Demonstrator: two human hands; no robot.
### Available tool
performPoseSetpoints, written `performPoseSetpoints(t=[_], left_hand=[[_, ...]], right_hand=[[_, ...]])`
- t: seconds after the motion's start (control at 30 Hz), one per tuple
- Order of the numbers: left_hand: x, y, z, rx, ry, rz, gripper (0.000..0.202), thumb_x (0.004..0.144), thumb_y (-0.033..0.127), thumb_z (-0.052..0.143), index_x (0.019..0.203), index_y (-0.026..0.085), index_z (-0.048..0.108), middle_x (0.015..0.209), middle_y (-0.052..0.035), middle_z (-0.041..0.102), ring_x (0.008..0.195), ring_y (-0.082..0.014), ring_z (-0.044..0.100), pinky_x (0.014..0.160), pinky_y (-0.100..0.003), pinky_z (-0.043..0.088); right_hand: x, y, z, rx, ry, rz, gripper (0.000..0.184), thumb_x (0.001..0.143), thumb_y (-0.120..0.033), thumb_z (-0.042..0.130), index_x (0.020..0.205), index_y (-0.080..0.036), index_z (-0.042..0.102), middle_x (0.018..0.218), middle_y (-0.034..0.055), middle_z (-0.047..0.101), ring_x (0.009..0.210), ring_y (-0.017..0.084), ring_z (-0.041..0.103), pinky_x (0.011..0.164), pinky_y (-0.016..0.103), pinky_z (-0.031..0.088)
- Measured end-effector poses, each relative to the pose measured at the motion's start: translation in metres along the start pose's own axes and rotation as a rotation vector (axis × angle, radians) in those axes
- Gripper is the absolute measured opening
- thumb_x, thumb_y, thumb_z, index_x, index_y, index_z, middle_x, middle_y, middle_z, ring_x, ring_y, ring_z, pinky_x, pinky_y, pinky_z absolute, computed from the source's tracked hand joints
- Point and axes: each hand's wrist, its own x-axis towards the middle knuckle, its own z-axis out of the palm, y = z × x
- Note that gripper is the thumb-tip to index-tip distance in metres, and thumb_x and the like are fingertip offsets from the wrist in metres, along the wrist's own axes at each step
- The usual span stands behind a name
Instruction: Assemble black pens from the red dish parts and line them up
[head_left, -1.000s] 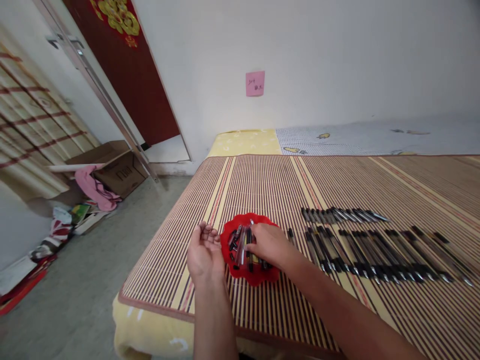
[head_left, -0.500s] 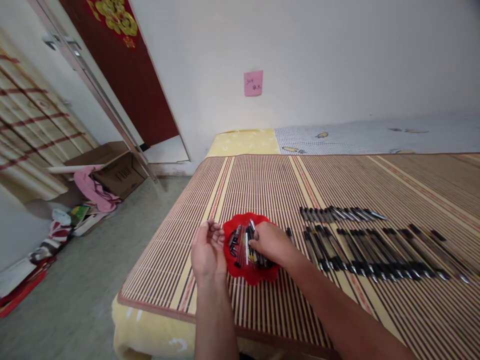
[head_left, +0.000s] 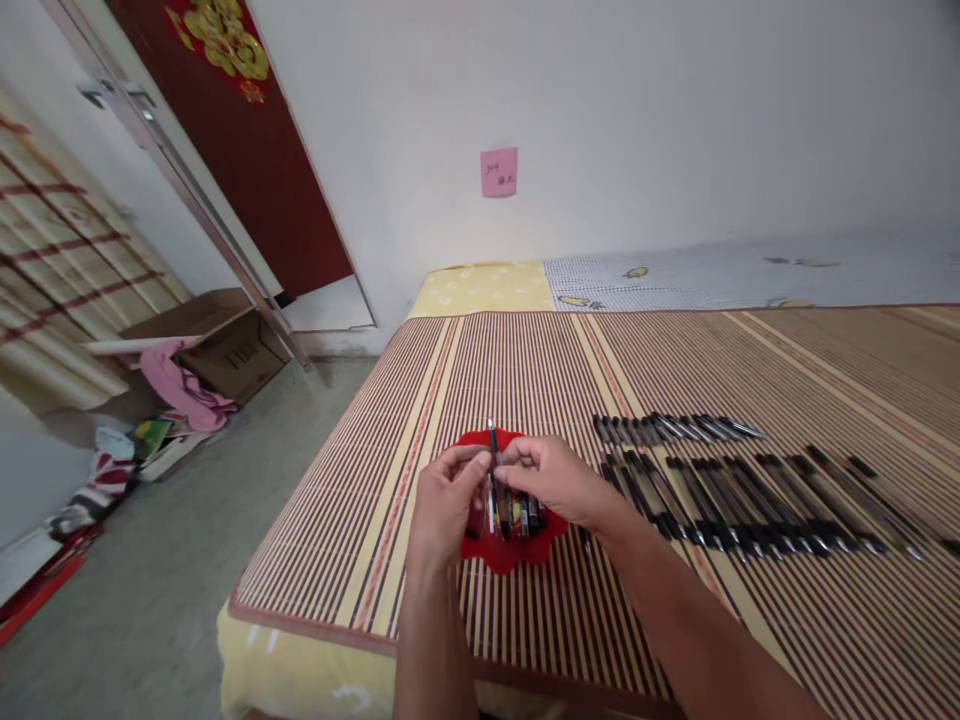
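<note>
Head | our left hand (head_left: pixel 442 505) and right hand (head_left: pixel 556 482), fingers (head_left: pixel 478 466) pinching a black-gripped pen (head_left: pixel 493 438) above the red dish (head_left: pixel 501 562) | seemingly two-handed pen-working | next calls for steadiness

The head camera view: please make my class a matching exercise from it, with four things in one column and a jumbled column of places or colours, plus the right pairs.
Things:
1. Upright-tipped pen
2. Scalloped dish
3. Paper note
4. Cardboard box

Places or colours:
A. Brown, with pink cloth beside it
B. On the white wall
C. Between the left hand and the right hand
D. Red, on the striped mat

Right pairs: 1-C, 2-D, 3-B, 4-A
</note>
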Motion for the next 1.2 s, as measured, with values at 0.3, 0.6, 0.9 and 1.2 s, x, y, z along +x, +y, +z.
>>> performPoseSetpoints(t=[0.3, 0.6, 0.9, 1.2], left_hand=[[0.000, 0.000, 0.003, -0.073, 0.001, 0.019, 0.035, 0.064, 0.037, 0.085, 0.080, 0.013, 0.067, 0.056, 0.0017, 0.062, 0.045, -0.0068, 0.048, 0.045, -0.018, 0.036], [0.002, -0.002, 0.003, -0.244, 0.077, 0.041, 0.034, 0.065, 0.035, 0.085, 0.081, 0.014, 0.064, 0.059, 0.0002, 0.065, 0.045, -0.0065, 0.050, 0.044, -0.016, 0.038], [0.003, 0.001, 0.005, -0.344, 0.151, 0.036, 0.038, 0.059, 0.033, 0.088, 0.079, 0.013, 0.063, 0.062, 0.0004, 0.066, 0.053, -0.0082, 0.060, 0.049, -0.016, 0.047], [0.000, 0.005, 0.013, -0.361, 0.083, 0.007, 0.036, 0.060, 0.029, 0.090, 0.079, 0.012, 0.064, 0.072, -0.0040, 0.072, 0.064, -0.0132, 0.071, 0.057, -0.017, 0.054]], right_hand=[[-0.001, -0.007, 0.006, -0.033, 0.014, -0.036, 0.011, 0.081, -0.025, 0.063, 0.075, -0.016, 0.065, 0.067, 0.0009, 0.061, 0.060, 0.013, 0.052, 0.055, 0.026, 0.039], [-0.017, 0.001, -0.006, 0.021, -0.053, -0.067, 0.027, 0.094, -0.031, 0.048, 0.077, -0.017, 0.064, 0.069, 0.0011, 0.062, 0.055, 0.011, 0.050, 0.055, 0.025, 0.041], [-0.028, 0.013, 0.000, 0.224, -0.066, 0.024, 0.017, 0.079, -0.027, 0.067, 0.091, -0.015, 0.067, 0.072, 0.0011, 0.067, 0.061, 0.012, 0.060, 0.060, 0.026, 0.049], [-0.032, 0.009, -0.017, 0.147, 0.145, -0.055, 0.018, 0.077, -0.031, 0.069, 0.088, -0.017, 0.071, 0.080, 0.0037, 0.071, 0.070, 0.015, 0.065, 0.067, 0.029, 0.054]])
